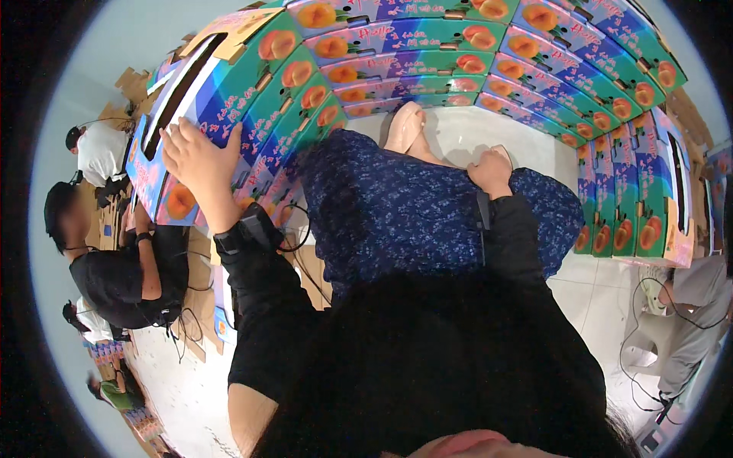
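My left hand (200, 158) lies with stretched, parted fingers against the top box (172, 187) of a stack on my left. This carton is blue, purple and green with printed peaches, and a long dark slot opens in its upper side beside my fingertips. Over my dark blue patterned skirt (412, 214), near the knee, rests my right hand (490, 172). Its fingers are curled in, and whatever they may hold is hidden.
More peach-printed cartons (405, 46) stand stacked in a curved wall ahead, and another stack (626, 198) is on the right. People (114, 259) sit at the left among cardboard and cables. A person in grey (691, 328) sits at the right by a cable.
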{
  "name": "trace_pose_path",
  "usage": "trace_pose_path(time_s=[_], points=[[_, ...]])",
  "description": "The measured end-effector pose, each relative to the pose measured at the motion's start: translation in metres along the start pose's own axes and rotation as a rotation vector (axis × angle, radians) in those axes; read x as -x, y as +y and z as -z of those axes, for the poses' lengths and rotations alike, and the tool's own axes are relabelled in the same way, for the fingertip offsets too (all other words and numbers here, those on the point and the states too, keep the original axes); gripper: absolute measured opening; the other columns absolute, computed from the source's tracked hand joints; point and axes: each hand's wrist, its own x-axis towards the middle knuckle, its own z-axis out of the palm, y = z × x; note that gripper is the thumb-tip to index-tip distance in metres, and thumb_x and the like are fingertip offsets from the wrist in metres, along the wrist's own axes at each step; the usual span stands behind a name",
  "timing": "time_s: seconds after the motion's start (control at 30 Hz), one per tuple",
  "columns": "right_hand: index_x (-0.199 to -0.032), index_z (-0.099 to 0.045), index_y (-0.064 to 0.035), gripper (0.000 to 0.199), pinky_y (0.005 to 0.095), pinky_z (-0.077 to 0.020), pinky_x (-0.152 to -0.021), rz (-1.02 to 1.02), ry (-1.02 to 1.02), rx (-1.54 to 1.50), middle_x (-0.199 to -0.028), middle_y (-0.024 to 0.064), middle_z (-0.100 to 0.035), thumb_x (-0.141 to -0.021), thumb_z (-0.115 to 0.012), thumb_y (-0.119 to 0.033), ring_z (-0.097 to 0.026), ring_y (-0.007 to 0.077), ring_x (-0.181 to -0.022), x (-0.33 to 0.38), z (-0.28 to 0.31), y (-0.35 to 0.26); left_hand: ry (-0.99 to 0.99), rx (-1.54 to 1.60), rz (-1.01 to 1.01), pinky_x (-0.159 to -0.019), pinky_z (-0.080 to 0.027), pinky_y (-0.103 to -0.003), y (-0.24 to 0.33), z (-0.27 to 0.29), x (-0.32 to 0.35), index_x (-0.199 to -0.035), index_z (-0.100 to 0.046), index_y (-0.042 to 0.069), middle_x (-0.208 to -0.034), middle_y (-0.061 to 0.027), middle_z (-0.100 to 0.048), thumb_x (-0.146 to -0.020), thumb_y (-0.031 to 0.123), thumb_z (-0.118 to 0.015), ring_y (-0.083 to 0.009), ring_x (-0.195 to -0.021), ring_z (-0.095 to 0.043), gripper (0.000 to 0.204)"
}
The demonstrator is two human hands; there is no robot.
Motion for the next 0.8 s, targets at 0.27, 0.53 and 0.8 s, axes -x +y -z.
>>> trace_pose_path(time_s=[0.27,0.53,0.8], points=[[-0.091,-0.070,-0.0036,0.043,0.0441,-0.0468,-0.081,-0.015,-0.125,0.105,-0.096,0.0170,-0.064,-0.075,-0.057,-0.041,-0.061,0.0332,-0.092,-0.001,0.004,-0.015,0.032,0.011,-0.019,-0.106,-0.024,-0.049,-0.002,-0.001,0.001,-0.129,-0.043,-0.004,-0.131,-0.0216,-0.047,-0.068,0.061,-0.066,-0.0360,-0.131,-0.032,0.092],[-0.099,-0.070,-0.0061,0.052,0.0455,-0.0419,-0.091,-0.012,-0.287,0.158,-0.104,0.0169,-0.065,-0.084,-0.046,-0.049,-0.060,0.0329,-0.101,-0.008,0.002,-0.022,0.012,-0.007,-0.015,-0.105,-0.025,-0.049,-0.001,0.000,0.000,-0.129,-0.043,-0.004,-0.130,-0.0216,-0.047,-0.068,0.061,-0.065,-0.0363,-0.132,-0.032,0.092],[-0.110,-0.066,-0.0060,0.063,0.0423,-0.0387,-0.097,0.001,-0.478,0.113,-0.123,0.0158,-0.058,-0.085,-0.039,-0.058,-0.050,0.0314,-0.118,-0.008,0.009,-0.024,0.036,0.016,0.000,-0.103,-0.027,-0.050,-0.005,-0.003,-0.001,-0.127,-0.044,-0.005,-0.128,-0.0217,-0.049,-0.063,0.060,-0.070,-0.0383,-0.130,-0.034,0.095]])
